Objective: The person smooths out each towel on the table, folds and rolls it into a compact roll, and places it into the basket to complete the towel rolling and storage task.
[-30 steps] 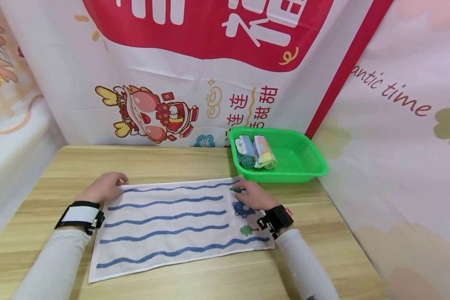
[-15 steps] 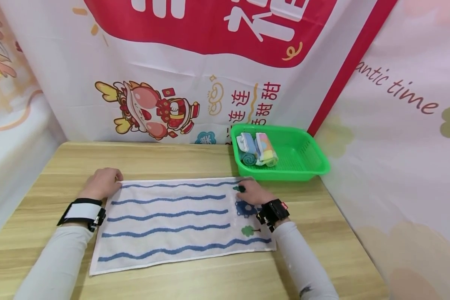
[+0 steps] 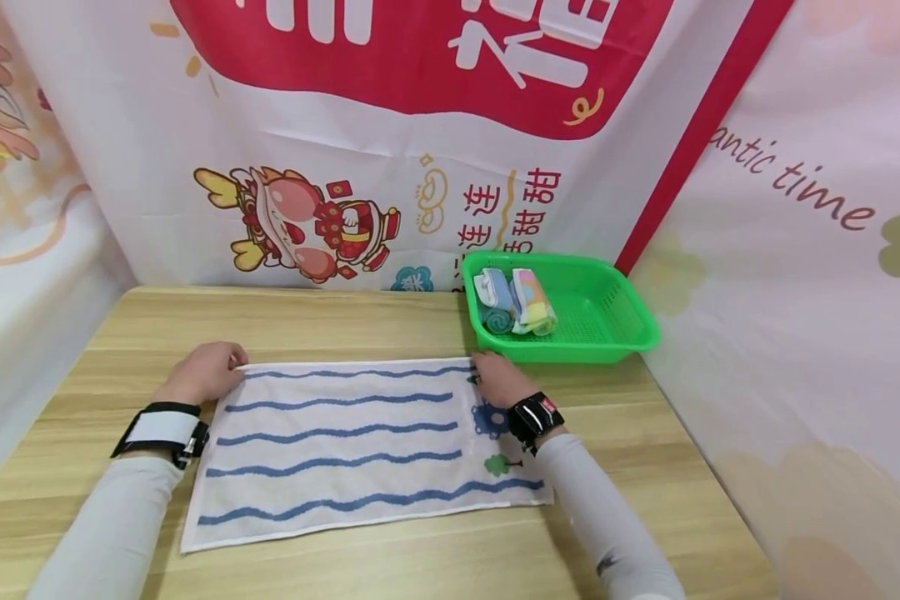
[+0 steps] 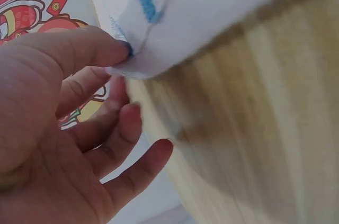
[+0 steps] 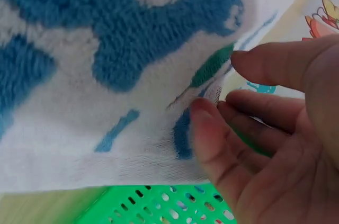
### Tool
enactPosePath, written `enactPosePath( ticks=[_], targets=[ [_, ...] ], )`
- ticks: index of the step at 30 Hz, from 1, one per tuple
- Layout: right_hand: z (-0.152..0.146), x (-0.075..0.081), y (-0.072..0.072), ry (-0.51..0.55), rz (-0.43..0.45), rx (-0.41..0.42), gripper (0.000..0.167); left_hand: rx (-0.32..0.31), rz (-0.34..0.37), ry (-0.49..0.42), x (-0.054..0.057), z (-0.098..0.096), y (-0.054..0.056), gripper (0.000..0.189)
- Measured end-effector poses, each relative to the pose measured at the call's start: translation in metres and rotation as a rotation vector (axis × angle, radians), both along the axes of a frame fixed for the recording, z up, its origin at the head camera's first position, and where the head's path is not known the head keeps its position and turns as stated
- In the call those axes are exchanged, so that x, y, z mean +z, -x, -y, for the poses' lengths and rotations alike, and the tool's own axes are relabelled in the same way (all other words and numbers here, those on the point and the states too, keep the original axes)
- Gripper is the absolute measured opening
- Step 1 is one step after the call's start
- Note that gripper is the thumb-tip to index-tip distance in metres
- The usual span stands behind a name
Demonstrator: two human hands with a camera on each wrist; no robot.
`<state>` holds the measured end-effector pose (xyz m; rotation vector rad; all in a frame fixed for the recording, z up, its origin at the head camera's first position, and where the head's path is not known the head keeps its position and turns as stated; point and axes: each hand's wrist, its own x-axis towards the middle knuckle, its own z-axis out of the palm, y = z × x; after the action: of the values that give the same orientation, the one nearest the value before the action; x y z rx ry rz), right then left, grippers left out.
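A white towel (image 3: 337,442) with wavy blue stripes lies spread on the table; a blue animal print and green trees decorate its right end. My left hand (image 3: 204,372) is at its far left corner. In the left wrist view, the thumb and index finger of this hand (image 4: 69,107) pinch that corner, with the other fingers loosely bent. At the far right corner is my right hand (image 3: 501,379). Its thumb and curled fingers (image 5: 212,134) hold the far edge between them in the right wrist view; part of that edge is hidden behind the fingers.
Behind the right hand stands a green plastic basket (image 3: 585,321), close to the towel's far right corner. A rolled blue-and-teal towel (image 3: 497,304) and a rolled multicoloured towel (image 3: 532,302) lie in its left part. Printed cloth (image 3: 330,125) hangs behind the wooden table (image 3: 330,321).
My right hand has shifted away from me, from the green tree print to the towel's far right edge, and its fingers have closed there. The left hand has stayed at its corner.
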<state>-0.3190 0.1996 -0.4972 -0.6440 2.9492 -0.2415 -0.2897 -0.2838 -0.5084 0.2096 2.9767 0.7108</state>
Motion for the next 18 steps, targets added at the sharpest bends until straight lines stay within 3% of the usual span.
enactPosePath(
  ticks=[7, 12, 18],
  targets=[
    [0.0, -0.007, -0.001, -0.103, -0.126, -0.017, 0.019, 0.001, -0.031, -0.055, -0.002, 0.001, -0.003, 0.006],
    [-0.002, -0.008, -0.009, -0.106, -0.161, -0.04, 0.018, 0.005, -0.017, -0.093, -0.003, 0.005, -0.006, 0.007],
    [-0.003, -0.009, -0.015, -0.112, -0.328, -0.032, 0.004, 0.005, -0.026, -0.097, -0.006, 0.007, -0.009, 0.008]
  ],
)
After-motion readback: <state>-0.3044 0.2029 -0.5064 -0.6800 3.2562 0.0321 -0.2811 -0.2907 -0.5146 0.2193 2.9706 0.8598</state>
